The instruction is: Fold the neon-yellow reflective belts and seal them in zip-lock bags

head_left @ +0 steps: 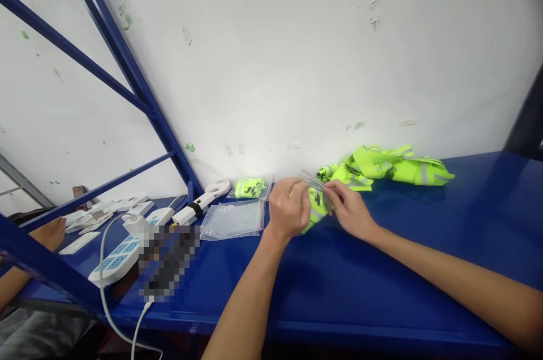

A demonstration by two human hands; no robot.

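Hands (289, 207) (348, 208) pinch bagged vest (316, 202); vests (390, 167) behind, empty bags (232, 218) left.

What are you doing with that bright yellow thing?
A person's left hand and right hand together hold a folded neon-yellow vest with a clear plastic bag at its top, just above the blue shelf. More neon-yellow vests lie in a heap by the wall. To the left lie empty clear bags, one bagged vest, a small white fan and a white power strip.
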